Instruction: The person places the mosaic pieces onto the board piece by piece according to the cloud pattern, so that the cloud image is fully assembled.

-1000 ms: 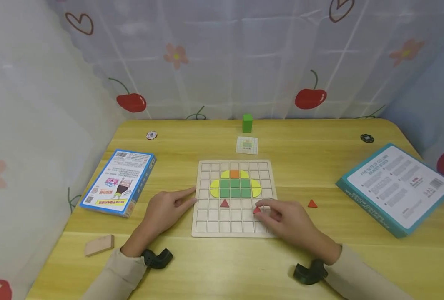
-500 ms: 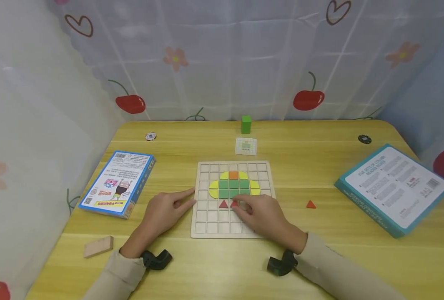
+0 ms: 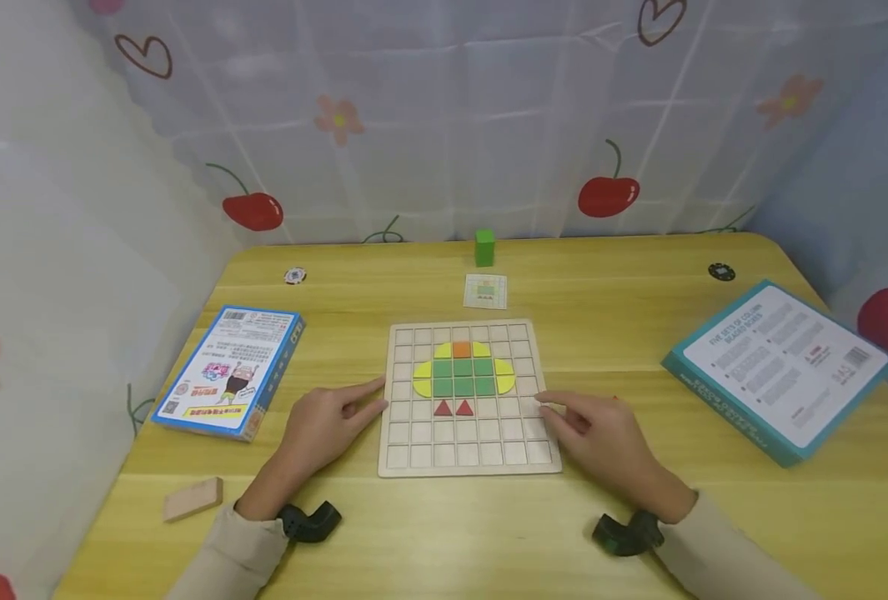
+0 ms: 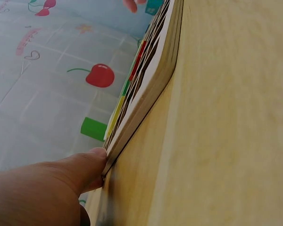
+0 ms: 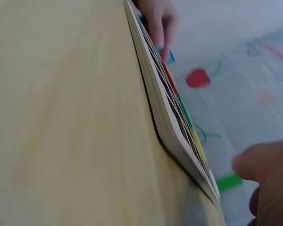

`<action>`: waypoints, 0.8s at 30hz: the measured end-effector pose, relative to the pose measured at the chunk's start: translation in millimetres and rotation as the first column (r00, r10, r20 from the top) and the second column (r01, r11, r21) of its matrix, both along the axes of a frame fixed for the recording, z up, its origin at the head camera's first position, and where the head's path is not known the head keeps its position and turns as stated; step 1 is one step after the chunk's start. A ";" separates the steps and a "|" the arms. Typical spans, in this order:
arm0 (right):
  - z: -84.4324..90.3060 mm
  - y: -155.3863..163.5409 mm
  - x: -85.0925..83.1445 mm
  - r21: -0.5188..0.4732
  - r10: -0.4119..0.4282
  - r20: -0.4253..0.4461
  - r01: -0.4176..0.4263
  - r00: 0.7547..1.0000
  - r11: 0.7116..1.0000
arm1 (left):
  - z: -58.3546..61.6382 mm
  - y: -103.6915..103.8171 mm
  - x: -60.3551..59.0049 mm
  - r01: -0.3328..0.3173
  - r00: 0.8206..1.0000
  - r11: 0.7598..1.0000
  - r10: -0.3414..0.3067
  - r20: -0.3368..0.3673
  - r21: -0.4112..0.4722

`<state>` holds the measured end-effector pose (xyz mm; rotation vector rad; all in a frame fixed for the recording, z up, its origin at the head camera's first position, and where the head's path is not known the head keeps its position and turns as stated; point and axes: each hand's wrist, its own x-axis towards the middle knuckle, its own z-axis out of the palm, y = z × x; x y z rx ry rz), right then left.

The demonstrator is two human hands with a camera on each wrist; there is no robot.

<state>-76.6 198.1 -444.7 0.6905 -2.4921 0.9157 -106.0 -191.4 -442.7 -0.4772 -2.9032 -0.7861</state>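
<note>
1. A square wooden grid board (image 3: 469, 454) lies flat near the middle of the yellow wooden desk (image 3: 609, 325), a little toward the front edge, its sides running parallel to that edge.
2. The left hand (image 3: 327, 425) rests on the desk just beside the board's left edge. Its fingers are stretched out and relaxed, pinching nothing, and the forefinger tip touches the board's left side about halfway along. The left wrist view shows a fingertip (image 4: 92, 157) pressed against the board's rim.
3. The right hand (image 3: 601, 433) lies at the board's right edge, toward its front right corner, fingers loosely extended and holding nothing. Its fingertips reach onto the outermost column of cells; the palm sits on the desk beside the board.
4. On the board, two small red triangle tiles (image 3: 454, 407) sit side by side in the fourth row from the front, left of centre, well clear of both hands and nearer the left forefinger than the right fingertips.
5. Directly behind the triangles sits a block of green square tiles (image 3: 464, 377), flanked by yellow curved tiles (image 3: 423, 378) on both sides and topped by an orange square tile (image 3: 462, 349).
6. A small pattern card (image 3: 484, 291) lies behind the board, and a green wooden block (image 3: 484, 247) stands at the desk's rear edge.
7. A blue-edged box (image 3: 229, 371) lies toward the left edge, a teal-sided box (image 3: 777, 367) toward the right edge, and a plain wooden piece (image 3: 193, 498) near the front left corner.
</note>
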 end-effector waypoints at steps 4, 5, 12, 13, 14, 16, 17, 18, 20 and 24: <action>5.4 42.7 4.4 0.108 -0.082 0.106 0.071 0.991 0.992 | 0.1 -0.5 -0.4 0.004 1.000 1.000 -0.004 0.002 0.000; 6.4 52.2 5.7 0.128 -0.102 0.145 0.083 0.984 0.988 | 0.0 -0.5 -0.3 0.004 1.000 1.000 -0.004 0.004 -0.002; 8.0 90.4 7.4 0.152 -0.109 0.196 0.079 0.975 0.985 | 0.9 0.6 -0.6 0.004 1.000 1.000 -0.004 0.009 -0.008; 8.2 91.9 6.8 0.159 -0.109 0.183 0.080 0.977 0.984 | 1.1 0.6 -0.8 0.004 1.000 1.000 -0.004 0.008 -0.009; 8.5 92.8 6.3 0.169 -0.111 0.170 0.082 0.979 0.982 | 1.6 0.7 -0.9 0.005 1.000 1.000 -0.005 0.007 -0.010; 8.5 93.3 5.8 0.191 -0.121 0.165 0.089 0.979 0.978 | 2.5 0.9 -1.0 0.006 1.000 1.000 -0.005 0.009 -0.011; 8.3 93.1 5.9 0.198 -0.128 0.173 0.093 0.977 0.976 | 2.6 0.9 -1.1 0.005 1.000 1.000 -0.005 0.012 -0.012; 8.0 92.7 5.9 0.209 -0.138 0.176 0.100 0.975 0.973 | 2.7 0.8 -1.0 0.005 1.000 1.000 -0.005 0.015 -0.014; 6.7 91.6 5.9 0.220 -0.161 0.183 0.119 0.970 0.968 | 2.5 0.6 -0.8 0.004 1.000 1.000 -0.003 0.023 -0.016; 3.7 88.3 3.8 0.223 -0.195 0.154 0.158 0.969 0.962 | 2.0 -0.2 -0.1 -0.004 0.999 1.000 0.005 0.031 -0.017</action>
